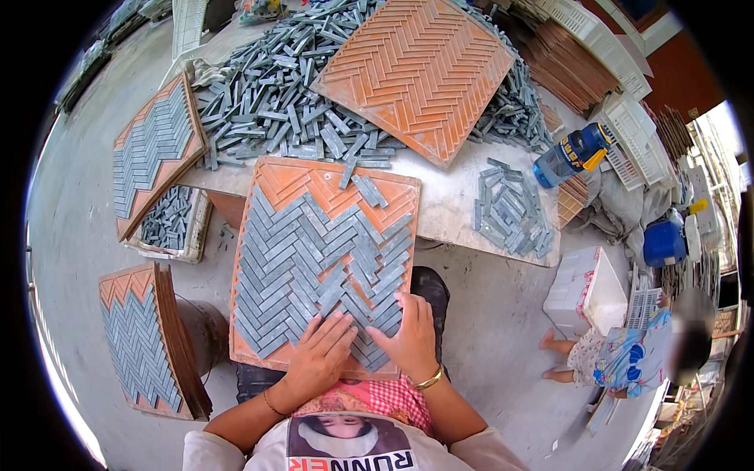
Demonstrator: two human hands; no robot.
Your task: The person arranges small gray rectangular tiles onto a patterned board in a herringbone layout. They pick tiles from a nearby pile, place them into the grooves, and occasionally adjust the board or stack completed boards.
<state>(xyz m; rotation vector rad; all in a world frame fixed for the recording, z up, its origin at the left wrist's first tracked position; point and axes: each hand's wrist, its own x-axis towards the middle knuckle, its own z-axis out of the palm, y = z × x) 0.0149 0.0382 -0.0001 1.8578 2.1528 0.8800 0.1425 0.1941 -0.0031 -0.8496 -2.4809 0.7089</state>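
Blue-grey stone strips (271, 259) lie in herringbone rows across most of a slotted orange template board (287, 177), which rests over the person's lap. At its near end the left grip (320, 357) is spread flat, fingertips on the strips and clenching nothing. The right grip (410, 337) is loosely parted, thumb over the strips and fingers by the board's right edge; whether a piece sits beneath it cannot be told. To seat pieces well, it seems best to line each one up with its slot's ridges and press it down evenly, while the other hand steadies its neighbours. The laid strips are directly under the left fingertips and just left of the right fingers; bare slots (360, 292) show a little beyond, among the rows. A few loose strips (369, 191) rest near the board's far end. Farther off, a pale surface (444, 200) carries a heap of stone pieces (275, 94) with a second template board (416, 74) on it.
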